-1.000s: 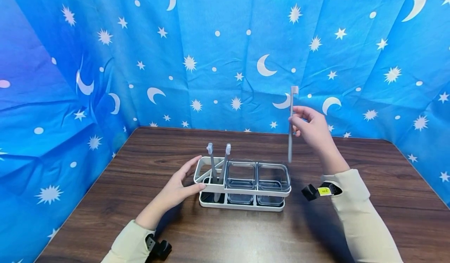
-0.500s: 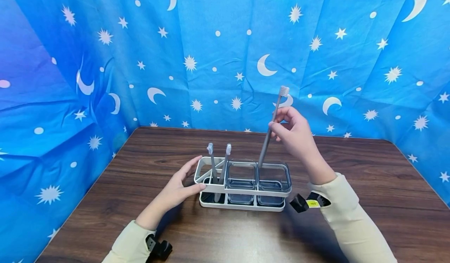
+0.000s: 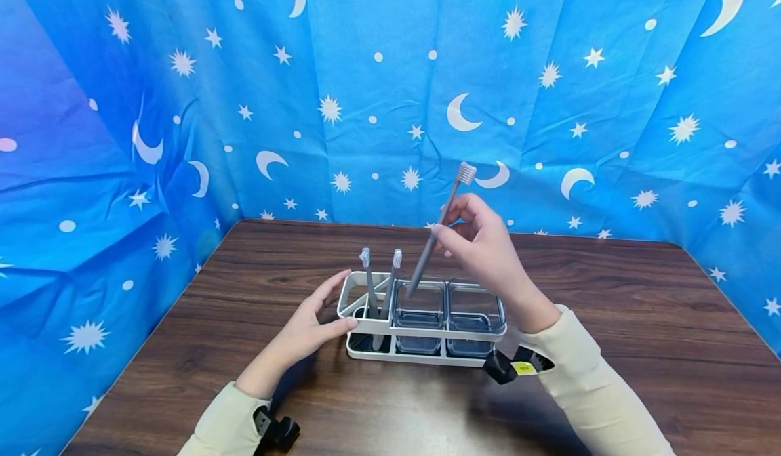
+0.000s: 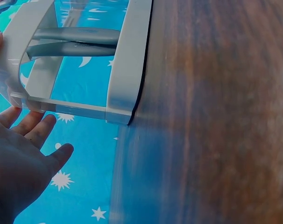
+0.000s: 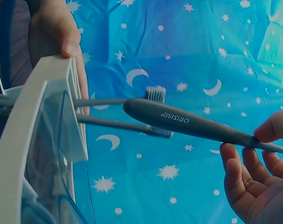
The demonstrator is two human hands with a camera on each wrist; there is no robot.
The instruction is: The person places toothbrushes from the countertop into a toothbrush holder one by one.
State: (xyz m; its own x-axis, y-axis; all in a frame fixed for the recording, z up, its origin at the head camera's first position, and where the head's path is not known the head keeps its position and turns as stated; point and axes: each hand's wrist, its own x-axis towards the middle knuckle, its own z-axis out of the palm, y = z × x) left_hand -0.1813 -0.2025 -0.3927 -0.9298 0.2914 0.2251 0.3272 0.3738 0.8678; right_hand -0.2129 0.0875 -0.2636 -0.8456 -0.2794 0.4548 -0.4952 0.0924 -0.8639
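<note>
My right hand [image 3: 482,242] pinches a grey toothbrush [image 3: 430,246] between thumb and fingertips, bristles up and handle slanting down to the left. Its lower end overlaps the middle of the white toothbrush holder [image 3: 421,330] in the head view; in the right wrist view the lettered handle end [image 5: 155,115] points toward the holder. My left hand [image 3: 308,324] grips the holder's left end, thumb on the front rail and fingers around the far side. Two more grey toothbrushes, one left [image 3: 370,286] and one right [image 3: 390,286], stand in the divided left section.
Two clear cups, a middle one [image 3: 419,303] and a right one [image 3: 476,307], sit in the holder. Everything stands on a dark wooden table [image 3: 256,266], with a blue star-and-moon cloth [image 3: 390,90] hanging behind it.
My right hand has moved left and slightly down with the toothbrush, from right of the holder to over its middle. The toothbrush has gone from upright to tilted. The left hand stays put.
</note>
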